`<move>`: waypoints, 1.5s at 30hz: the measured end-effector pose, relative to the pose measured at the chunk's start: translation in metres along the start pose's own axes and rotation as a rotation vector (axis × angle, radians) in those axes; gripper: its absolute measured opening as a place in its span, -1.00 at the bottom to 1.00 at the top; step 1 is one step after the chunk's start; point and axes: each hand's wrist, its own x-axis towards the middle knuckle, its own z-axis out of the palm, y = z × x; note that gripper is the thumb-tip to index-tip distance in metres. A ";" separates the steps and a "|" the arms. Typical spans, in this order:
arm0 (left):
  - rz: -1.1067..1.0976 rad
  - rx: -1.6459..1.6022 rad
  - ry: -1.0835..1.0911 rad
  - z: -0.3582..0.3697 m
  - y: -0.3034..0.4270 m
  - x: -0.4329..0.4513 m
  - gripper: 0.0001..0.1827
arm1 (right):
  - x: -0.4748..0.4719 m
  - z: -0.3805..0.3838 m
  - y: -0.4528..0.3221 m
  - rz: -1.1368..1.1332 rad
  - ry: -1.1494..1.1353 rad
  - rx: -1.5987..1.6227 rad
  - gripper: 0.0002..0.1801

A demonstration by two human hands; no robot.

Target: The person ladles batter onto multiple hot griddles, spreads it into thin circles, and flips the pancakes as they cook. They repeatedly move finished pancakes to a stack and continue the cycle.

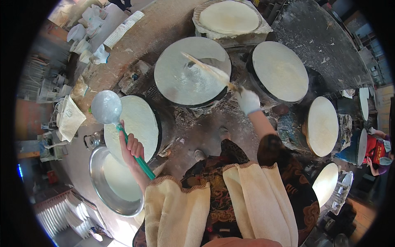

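My bare left hand (132,147) is closed around the green handle of a metal ladle (106,106), its bowl above the edge of a batter-coated round griddle (135,123). In my gloved right hand (247,100) is a wooden spreader (209,69), lying across the wet batter on the large middle griddle (172,83). That batter is glossy at the centre, with a darker patch near the far right. A steel basin (96,185) of white liquid batter stands below my left hand. A towel (247,191) hangs at my front.
More round griddles with pale sheets stand to the right (280,72), (323,126). Beyond the middle one, a stack of flatbreads (230,17) rests on a wicker tray. A kettle (95,139) stands left. Another person (378,149) is at the far right.
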 end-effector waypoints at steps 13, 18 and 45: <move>-0.012 -0.014 0.008 0.004 -0.010 0.002 -0.58 | 0.011 -0.006 0.020 -0.049 0.033 0.078 -0.59; -0.063 -0.071 -0.010 0.017 -0.030 0.020 -0.58 | 0.068 -0.047 -0.016 -0.186 0.006 0.100 -0.59; -0.319 -0.099 0.116 -0.002 -0.054 0.022 -0.71 | 0.016 0.012 -0.065 0.307 -0.220 1.196 -0.60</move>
